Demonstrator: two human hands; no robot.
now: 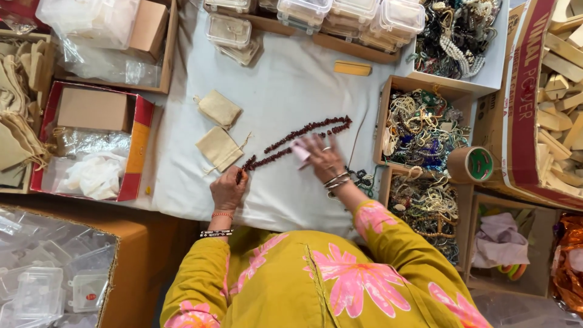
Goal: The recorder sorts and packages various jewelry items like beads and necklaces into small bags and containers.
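On a white-clothed bench [285, 85], a long strand of dark red beads [297, 136] lies doubled and limp, light and prone to slither, best pinched at its ends: the left hand [228, 188] pinches its near end, the right hand [322, 157] rests spread-fingered over its middle.

Left hand [228, 188] in a loose fist, right hand [322, 158] open, fingers spread, blurred.
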